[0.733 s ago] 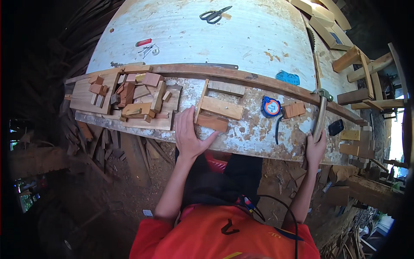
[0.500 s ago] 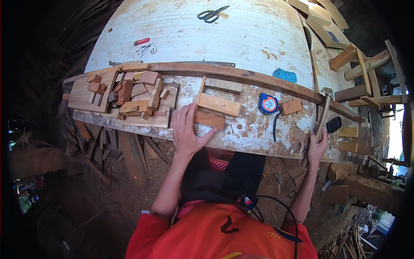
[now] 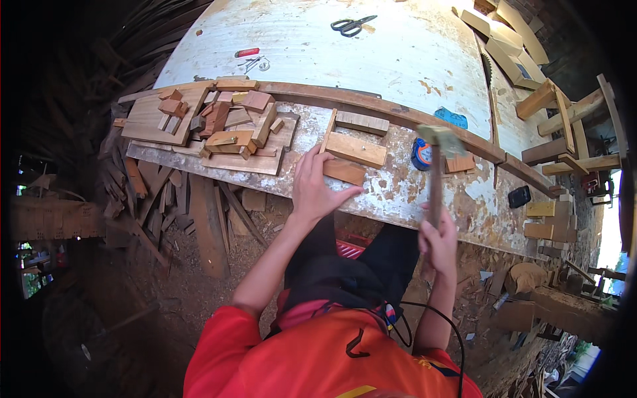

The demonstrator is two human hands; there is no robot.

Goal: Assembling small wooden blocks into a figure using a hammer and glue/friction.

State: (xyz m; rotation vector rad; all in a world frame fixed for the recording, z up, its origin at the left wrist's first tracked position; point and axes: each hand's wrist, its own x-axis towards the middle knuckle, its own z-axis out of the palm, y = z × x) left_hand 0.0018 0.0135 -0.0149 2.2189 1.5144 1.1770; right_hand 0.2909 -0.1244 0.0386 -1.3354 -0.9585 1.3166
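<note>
My right hand (image 3: 439, 242) is closed round the wooden handle of a hammer (image 3: 436, 182), lifted over the bench, its head blurred by motion. At the bench's near side my left hand (image 3: 314, 189) grips a reddish wooden block (image 3: 344, 172), fingers at its left end and thumb stretched along its near edge. Beyond that block lie a paler block (image 3: 357, 149) and a greyish block (image 3: 362, 123). A thin wooden strip (image 3: 328, 130) runs along the left ends of these pieces. The hammer partly covers a blue tape measure (image 3: 421, 154) and a small brown block (image 3: 460, 163).
Offcuts (image 3: 229, 126) are heaped on boards at the left. A long wooden rail (image 3: 398, 114) crosses the workbench (image 3: 405, 205). Scissors (image 3: 353, 26), a red object (image 3: 247, 52) and nails lie beyond. A black case (image 3: 519, 196) sits right; a saw blade (image 3: 488, 66) shows at far right.
My right hand has raised the hammer off the bench's right side and brought it left, toward the blocks. My left hand stays at the reddish block. The whole view has shifted slightly.
</note>
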